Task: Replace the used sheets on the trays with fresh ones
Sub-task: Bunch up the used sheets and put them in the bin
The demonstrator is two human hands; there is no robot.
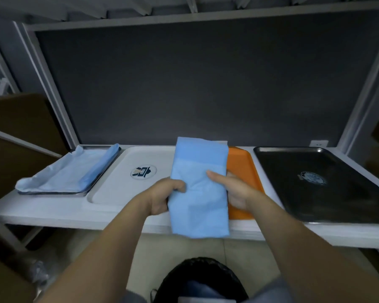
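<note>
Held upright at centre frame, above the front edge of the shelf [42,213]: a folded blue sheet [199,193]. Gripped on its left edge by the left hand [162,195], fingers curled round the fold. Pinched on its right edge by the right hand [232,191], thumb laid across the front, fingers hidden behind.

Judged very light, thin and limp, closer to paper-backed tissue than to cloth, with no stiffness beyond that lent by the folding. Likely to sag, billow and crease once opened, and to tear if yanked. Probably a little slick on a bare tray, so liable to slide until smoothed down. Best taken by pinching opposite edges or corners, one per hand, then drawn apart to shake out the folds.

Pale blue and matte, folded into a tall narrow rectangle, with a lighter band across the upper part and soft wrinkles near the middle. Hangs with its lower edge below shelf level.

Behind it, in a row across the middle of the frame:
- At left, a metal tray [79,193] draped in a rumpled blue sheet [64,176].
- Next, a bare white tray [118,193] with a round emblem.
- Then an orange tray [241,162], mostly hidden.
- At right, a bare black tray [315,204].

At bottom centre, a dark bin [197,272].
</note>
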